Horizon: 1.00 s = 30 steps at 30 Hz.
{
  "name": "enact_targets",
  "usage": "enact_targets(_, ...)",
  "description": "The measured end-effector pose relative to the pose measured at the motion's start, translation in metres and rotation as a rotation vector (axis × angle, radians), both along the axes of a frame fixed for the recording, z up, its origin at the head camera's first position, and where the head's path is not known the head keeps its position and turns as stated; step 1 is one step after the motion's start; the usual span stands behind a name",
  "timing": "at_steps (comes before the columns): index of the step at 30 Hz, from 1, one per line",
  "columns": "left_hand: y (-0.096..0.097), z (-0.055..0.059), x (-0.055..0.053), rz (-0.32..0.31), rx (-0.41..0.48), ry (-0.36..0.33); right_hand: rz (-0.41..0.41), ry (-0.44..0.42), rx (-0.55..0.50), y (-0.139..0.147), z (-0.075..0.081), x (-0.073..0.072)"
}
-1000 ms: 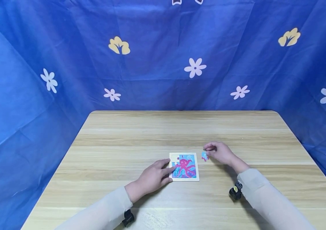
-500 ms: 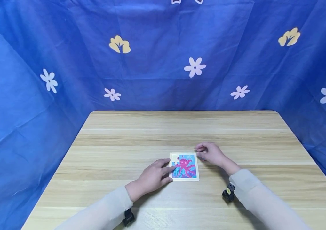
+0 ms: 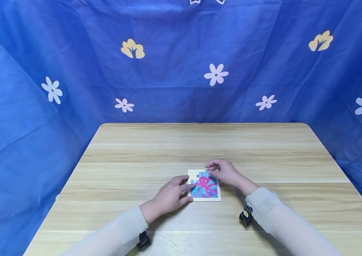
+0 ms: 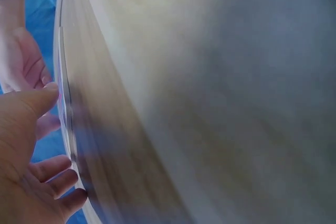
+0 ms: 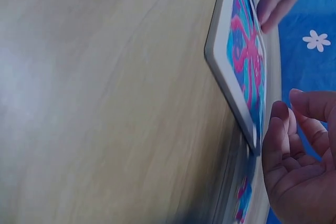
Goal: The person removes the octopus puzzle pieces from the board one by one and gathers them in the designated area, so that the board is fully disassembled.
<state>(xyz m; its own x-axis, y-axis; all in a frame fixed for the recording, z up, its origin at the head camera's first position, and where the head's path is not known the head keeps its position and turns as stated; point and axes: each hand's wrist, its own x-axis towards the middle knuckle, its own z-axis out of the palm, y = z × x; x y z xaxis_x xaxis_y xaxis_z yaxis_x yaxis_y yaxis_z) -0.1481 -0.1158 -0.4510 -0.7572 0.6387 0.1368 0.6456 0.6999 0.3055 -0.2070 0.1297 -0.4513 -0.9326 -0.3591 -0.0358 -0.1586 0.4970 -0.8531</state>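
Observation:
A square jigsaw puzzle point(image 3: 204, 190) in a pale frame lies on the table, showing a pink octopus on blue. Its upper left corner is a bare pale slot point(image 3: 195, 175). My left hand point(image 3: 169, 197) steadies the puzzle's left side, index finger stretched onto the picture and other fingertips at the frame. Over the upper right corner hovers my right hand point(image 3: 227, 172), fingers loosely bent, with nothing visible between them in the right wrist view. A loose blue and pink puzzle piece point(image 5: 243, 203) lies beside the frame; the right hand hides it in the head view.
The wooden table point(image 3: 129, 170) has rounded far corners. Behind it and along the sides hangs a blue cloth point(image 3: 168, 71) with white flowers and yellow leaf shapes. Small black devices point(image 3: 246, 217) sit at both wrists.
My right hand has moved left, from the loose puzzle piece to the puzzle's upper right corner. That piece stays on the table. My left hand keeps its place.

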Motion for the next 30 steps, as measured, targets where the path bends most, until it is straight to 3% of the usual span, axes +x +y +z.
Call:
enact_targets(10,0.012,0.001,-0.001,-0.037,-0.016,0.07,0.028,-0.029,0.039,-0.017,0.002,-0.001)
enact_targets(18,0.012,-0.004,-0.002,-0.045,-0.032,0.08,0.016,0.002,0.154,-0.026,-0.002,0.001)
enact_targets(30,0.013,-0.004,-0.001,-0.052,-0.029,0.073,0.064,0.042,0.273,-0.031,0.002,0.002)
